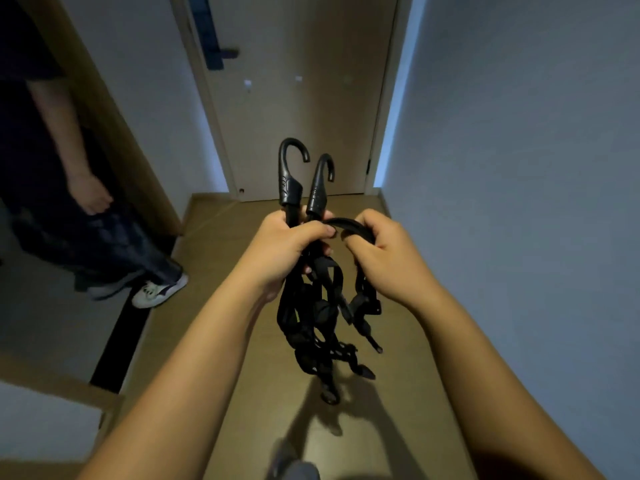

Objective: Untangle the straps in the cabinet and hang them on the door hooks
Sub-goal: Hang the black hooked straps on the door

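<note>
The hallway was dim and cool-toned; a pale blue strip of light ran down the right edge of the door [298, 116]. The straps [318, 317] threw a soft shadow on the floor [221, 237]. The walls [519, 133] bowed toward the frame's edges, and the bystander [69, 220] at left was blurred.

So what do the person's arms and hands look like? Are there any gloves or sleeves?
No gloves at all! The left hand and right hand are bare, and no rings show. The left forearm and right forearm are bare too. There's no sleeve, watch or bracelet in view right down to the picture's edge.
</note>
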A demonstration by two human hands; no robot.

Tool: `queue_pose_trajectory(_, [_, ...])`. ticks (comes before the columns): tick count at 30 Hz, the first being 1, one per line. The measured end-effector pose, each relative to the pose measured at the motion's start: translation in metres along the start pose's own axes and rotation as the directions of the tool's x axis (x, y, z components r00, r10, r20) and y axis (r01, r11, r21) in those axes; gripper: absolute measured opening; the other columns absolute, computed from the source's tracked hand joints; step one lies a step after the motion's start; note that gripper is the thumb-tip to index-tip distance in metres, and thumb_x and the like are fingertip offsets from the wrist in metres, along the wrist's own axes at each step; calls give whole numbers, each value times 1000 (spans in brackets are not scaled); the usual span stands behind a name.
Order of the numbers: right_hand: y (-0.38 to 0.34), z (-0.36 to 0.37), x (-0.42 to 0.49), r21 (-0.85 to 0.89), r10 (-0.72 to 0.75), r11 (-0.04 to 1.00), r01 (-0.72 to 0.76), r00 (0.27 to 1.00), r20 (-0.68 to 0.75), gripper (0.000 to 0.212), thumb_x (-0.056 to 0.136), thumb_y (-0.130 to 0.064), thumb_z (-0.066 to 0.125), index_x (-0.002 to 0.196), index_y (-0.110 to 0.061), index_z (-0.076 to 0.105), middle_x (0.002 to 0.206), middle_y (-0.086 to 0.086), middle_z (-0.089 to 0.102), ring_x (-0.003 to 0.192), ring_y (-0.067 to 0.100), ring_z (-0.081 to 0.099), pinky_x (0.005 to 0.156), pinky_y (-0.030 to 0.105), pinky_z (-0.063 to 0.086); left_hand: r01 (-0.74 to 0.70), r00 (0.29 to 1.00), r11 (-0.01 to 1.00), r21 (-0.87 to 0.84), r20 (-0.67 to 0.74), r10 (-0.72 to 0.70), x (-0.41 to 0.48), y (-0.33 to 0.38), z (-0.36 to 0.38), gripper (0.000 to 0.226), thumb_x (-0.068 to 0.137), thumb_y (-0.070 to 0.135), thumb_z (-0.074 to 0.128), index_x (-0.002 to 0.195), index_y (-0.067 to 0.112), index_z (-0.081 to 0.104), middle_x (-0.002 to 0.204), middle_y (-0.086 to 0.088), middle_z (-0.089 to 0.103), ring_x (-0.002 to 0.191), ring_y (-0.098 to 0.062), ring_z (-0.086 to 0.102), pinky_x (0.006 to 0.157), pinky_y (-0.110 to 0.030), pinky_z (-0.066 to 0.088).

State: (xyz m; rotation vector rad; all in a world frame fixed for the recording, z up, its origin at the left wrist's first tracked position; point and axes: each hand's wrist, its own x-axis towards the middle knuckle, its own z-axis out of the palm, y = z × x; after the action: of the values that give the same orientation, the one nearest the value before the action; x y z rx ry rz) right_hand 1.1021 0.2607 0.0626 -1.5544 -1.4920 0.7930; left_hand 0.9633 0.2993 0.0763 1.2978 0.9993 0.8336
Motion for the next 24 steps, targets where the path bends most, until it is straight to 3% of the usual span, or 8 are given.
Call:
queue_pose_trajectory(4, [14,-4,60,22,-21,1000,21,1000,11,13,89,-25,55,77,-28,53,65,-9,50,52,2,44,51,19,38,5,1000,1000,-26,14,-5,64,2,-11,14,83,4,58,88,15,65,60,2,55,47,-3,51,39,-14,31])
queue_pose_trajectory(8, [23,-2,131,36,-63,997,62,998,24,10,87,-26,59,77,-25,57,64,-9,49,56,3,45,58,23,37,34,999,999,-38,38,-33,138,8,-34,13,79,3,60,83,15,64,49,9,55,44,-3,49,37,-13,31])
queue_pose_trajectory(14, [25,7,251,-20,-80,997,81,995,52,20,90,-33,54,85,-14,58,65,-7,46,58,8,42,60,26,35,106,994,994,-6,34,-105,253,27,-78,9,79,6,64,87,10,64,53,7,60,48,-3,52,36,-14,29])
queue_pose_trajectory(20, [28,20,348,-67,-82,994,86,994,70,15,92,-30,52,78,-25,51,63,-7,46,54,8,42,54,25,36,112,993,994,-6,42,-111,341,41,-113,10,79,7,63,89,10,62,51,8,58,45,-1,51,36,-13,31])
queue_pose_trajectory(24, [33,30,408,-43,-78,996,80,995,62,16,95,-28,46,83,-18,51,65,-4,48,57,8,45,55,21,38,108,993,994,2,47,-108,399,45,-135,11,79,4,63,88,10,60,68,-2,60,55,-6,55,38,-14,34])
